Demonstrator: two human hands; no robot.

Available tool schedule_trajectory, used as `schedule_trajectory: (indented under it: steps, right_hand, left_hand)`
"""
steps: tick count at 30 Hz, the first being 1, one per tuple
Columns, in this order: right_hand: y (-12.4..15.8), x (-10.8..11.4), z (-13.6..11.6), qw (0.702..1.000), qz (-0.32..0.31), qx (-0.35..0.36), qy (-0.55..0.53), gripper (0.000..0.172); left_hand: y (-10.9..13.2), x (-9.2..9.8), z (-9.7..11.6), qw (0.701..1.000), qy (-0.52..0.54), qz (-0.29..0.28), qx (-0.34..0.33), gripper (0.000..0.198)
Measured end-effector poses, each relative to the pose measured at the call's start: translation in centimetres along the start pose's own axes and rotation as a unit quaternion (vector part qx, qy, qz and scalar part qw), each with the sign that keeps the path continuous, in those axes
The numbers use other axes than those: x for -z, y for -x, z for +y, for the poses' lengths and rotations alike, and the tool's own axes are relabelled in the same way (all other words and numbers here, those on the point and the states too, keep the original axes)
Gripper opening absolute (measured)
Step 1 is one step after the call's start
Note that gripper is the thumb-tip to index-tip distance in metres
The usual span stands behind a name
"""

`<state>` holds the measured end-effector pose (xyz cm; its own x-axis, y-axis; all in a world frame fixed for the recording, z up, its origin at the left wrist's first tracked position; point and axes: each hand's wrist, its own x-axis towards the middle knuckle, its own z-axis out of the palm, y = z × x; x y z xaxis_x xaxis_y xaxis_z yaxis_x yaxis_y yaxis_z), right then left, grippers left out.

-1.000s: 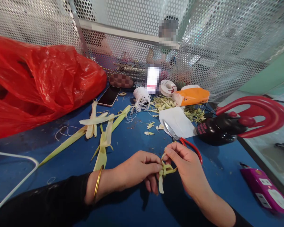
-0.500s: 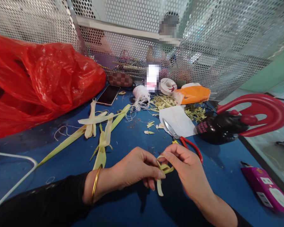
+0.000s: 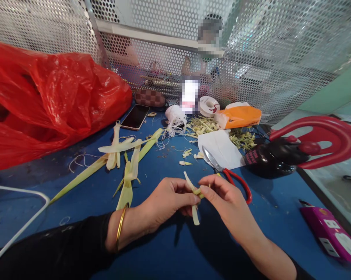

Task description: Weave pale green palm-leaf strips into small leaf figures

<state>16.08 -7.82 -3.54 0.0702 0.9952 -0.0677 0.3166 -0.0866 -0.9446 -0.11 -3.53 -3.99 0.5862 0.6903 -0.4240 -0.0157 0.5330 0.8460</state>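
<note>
Between my fingertips is a pale green leaf strip (image 3: 195,215), crossed over itself into a small knot-like fold. My left hand (image 3: 171,200) pinches it from the left, one end hanging below and another sticking up. My right hand (image 3: 226,198) pinches the folded part from the right, the fingertips of both hands close together. Red-handled scissors (image 3: 235,179) lie just beyond my right hand, blades resting partly on white paper (image 3: 222,146). Left of my hands, longer leaf pieces (image 3: 125,194) lie crossed on the blue table (image 3: 152,260).
A red plastic bag (image 3: 61,97) fills the left. Along the back are a phone (image 3: 135,116), white string (image 3: 175,120), a white spool (image 3: 209,105) and an orange packet (image 3: 241,116). A black bottle (image 3: 265,161) and purple power strip (image 3: 330,231) stand right; a white cable (image 3: 23,190) runs left.
The loop in the leaf strip has been drawn smaller, and one end now points up above my fingers. Both hands have shifted slightly, still pinching it.
</note>
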Motion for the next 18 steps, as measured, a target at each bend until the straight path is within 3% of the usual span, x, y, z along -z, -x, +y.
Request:
schedule_trajectory:
  steps: [3,13,18]
  right_hand:
    - [0.02,0.03,-0.1,0.999,-0.027,-0.009,0.029,0.025]
    - [0.51,-0.04,0.06,1.0,-0.001,-0.001,0.023,0.023]
    - [0.05,-0.1,0.49,1.0,0.024,-0.007,0.005,0.024]
  left_hand:
    - [-0.11,0.07,0.03,1.0,0.002,0.007,-0.009,0.014]
    - [-0.1,0.11,0.27,0.997,-0.038,-0.046,0.04,0.019]
    - [-0.12,0.26,0.19,0.999,-0.012,-0.021,0.037,0.019]
